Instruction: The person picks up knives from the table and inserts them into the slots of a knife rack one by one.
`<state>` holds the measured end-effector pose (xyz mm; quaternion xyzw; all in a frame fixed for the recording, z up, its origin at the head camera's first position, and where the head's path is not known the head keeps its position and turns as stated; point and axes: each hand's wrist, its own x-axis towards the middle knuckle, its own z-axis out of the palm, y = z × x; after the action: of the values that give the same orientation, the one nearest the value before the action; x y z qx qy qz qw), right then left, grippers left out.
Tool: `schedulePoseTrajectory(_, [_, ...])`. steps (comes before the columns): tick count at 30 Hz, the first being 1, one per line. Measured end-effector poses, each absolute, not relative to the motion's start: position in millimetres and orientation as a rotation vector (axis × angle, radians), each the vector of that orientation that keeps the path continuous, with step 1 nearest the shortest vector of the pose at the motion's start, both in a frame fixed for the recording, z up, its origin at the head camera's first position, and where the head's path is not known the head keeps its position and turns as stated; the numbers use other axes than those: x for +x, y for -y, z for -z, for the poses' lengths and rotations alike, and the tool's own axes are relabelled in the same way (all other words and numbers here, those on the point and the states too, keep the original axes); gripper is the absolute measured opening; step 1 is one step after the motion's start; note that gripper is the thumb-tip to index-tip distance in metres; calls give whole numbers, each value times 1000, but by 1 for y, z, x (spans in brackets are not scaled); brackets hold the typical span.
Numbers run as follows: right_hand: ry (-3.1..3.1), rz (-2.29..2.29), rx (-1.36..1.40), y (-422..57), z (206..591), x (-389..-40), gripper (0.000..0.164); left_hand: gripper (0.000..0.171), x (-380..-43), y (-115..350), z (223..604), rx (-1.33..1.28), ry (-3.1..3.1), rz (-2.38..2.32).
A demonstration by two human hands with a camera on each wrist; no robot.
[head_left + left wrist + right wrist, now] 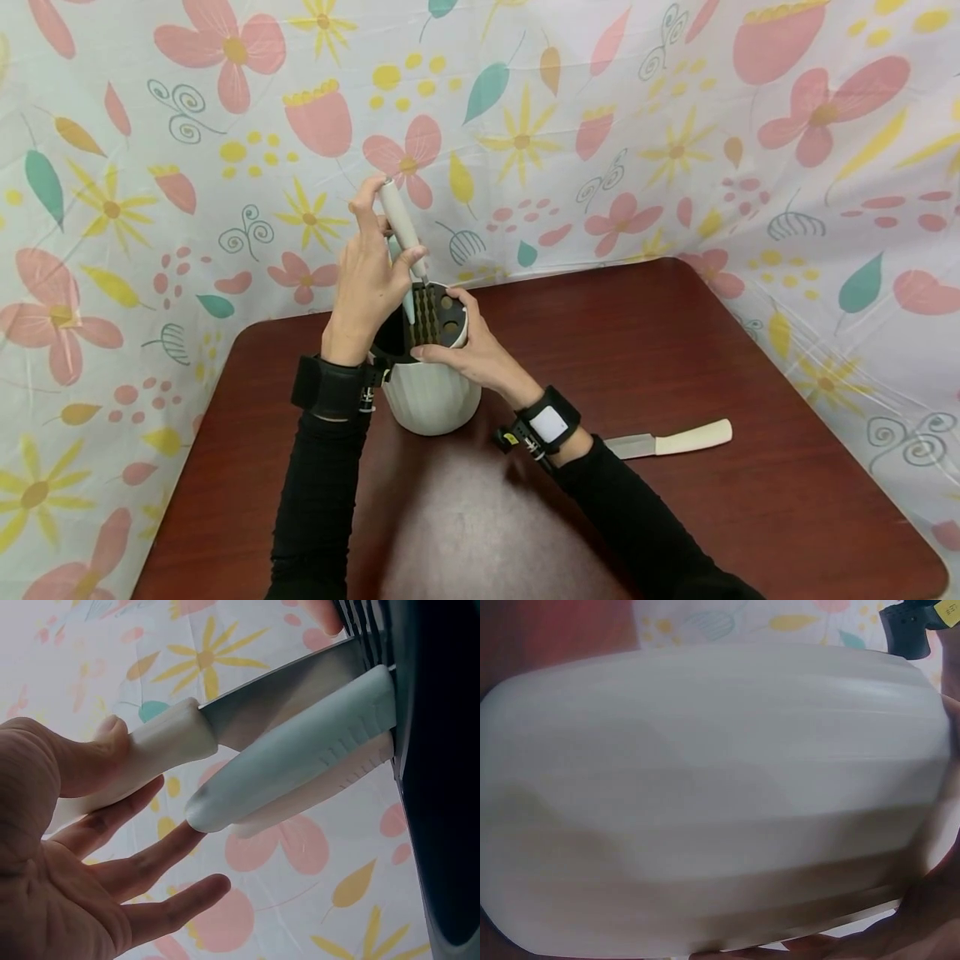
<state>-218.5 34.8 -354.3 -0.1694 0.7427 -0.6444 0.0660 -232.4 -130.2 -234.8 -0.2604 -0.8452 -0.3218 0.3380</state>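
My left hand [363, 292] grips the white handle of a knife [400, 218] above a white ribbed knife holder [431, 400]. In the left wrist view its blade [289, 694] reaches the slotted black top, and the tip is hidden there. Beside that blade, a light-blue handle [300, 754] and a pale handle [322, 787] stick out of the holder; my left fingertip is right at the end of the blue one. My right hand [487, 354] holds the holder by its rim, thumb at the front and fingers at the far side. The ribbed wall [705, 765] fills the right wrist view.
Another knife [693, 437] with a cream handle lies on the dark red-brown table [600, 333], right of the holder, its blade partly hidden by my right forearm. A flowered cloth [525, 125] hangs behind the table. The holder's top also has round holes.
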Motion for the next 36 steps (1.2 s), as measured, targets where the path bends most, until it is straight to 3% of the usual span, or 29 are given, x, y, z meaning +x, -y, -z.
schedulePoseTrajectory(25, [-2253, 1914, -479, -35, 354, -222, 96, 81, -235, 126, 238, -564, 2412, 750])
schedulePoseTrajectory(36, [-2215, 1847, -428, -38, 336, -212, 101, 87, -235, 122, 239, -504, 2479, 632])
